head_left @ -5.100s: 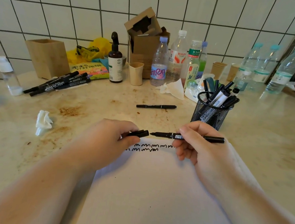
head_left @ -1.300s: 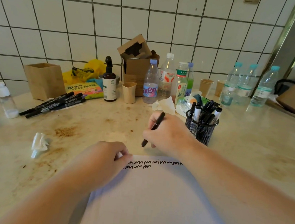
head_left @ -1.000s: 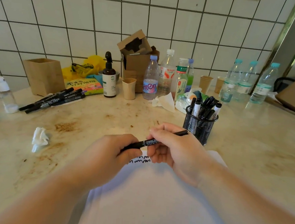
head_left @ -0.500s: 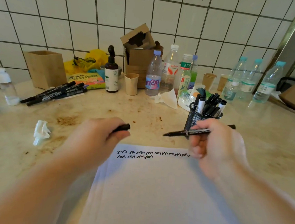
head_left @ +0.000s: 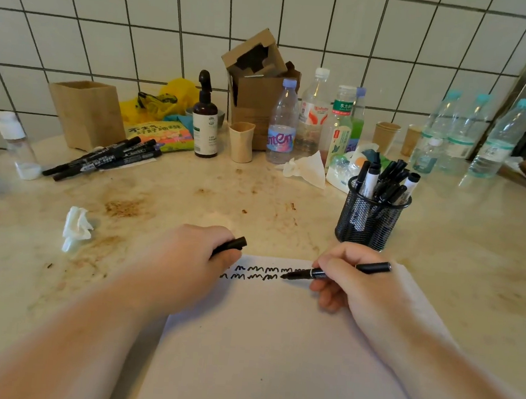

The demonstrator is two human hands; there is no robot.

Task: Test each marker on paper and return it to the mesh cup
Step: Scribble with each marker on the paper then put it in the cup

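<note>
Markers stand bunched in the mesh cup (head_left: 370,220); nearer than it, the right hand (head_left: 354,282) pinches a marker (head_left: 334,273) tip-down on paper (head_left: 274,343), the left hand (head_left: 193,257) grips its cap (head_left: 235,244), and loose markers (head_left: 103,158) lie far left.

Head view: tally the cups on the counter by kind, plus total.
mesh cup: 1
beige cup: 1
paper cups: 2
Total: 4
</note>
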